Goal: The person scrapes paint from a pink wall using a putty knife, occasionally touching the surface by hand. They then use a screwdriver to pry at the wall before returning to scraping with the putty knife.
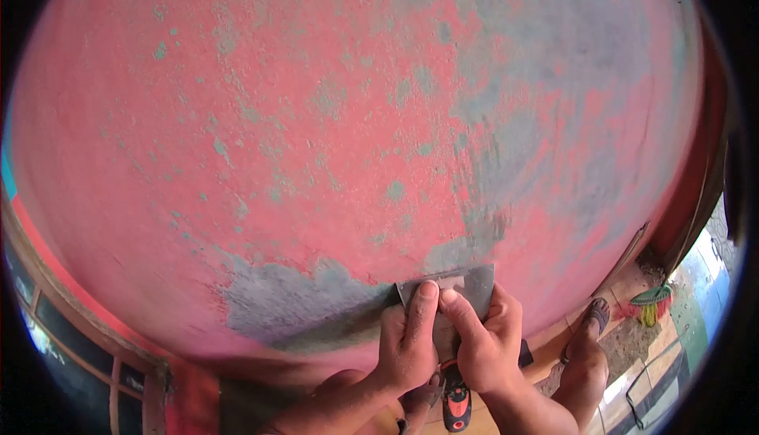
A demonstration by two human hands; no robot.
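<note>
Both my hands hold a wide metal scraper (478, 286) with its blade edge up against the pink wall (316, 158). My left hand (409, 336) is closed on the blade's left side, thumb lying along its face. On the other side, my right hand (486, 340) grips the blade, and the two thumbs almost meet. Below the hands hangs a black and orange handle (457, 405), apparently the scraper's. The wall's pink paint is worn through to grey in patches, with a large bare grey patch (292, 300) left of the blade.
A broom head (651, 302) with green, yellow and red bristles lies on the tiled floor at right, near scattered debris (624, 346). A sandalled foot (598, 316) stands close to the wall's base. At far left runs a framed window (75, 336).
</note>
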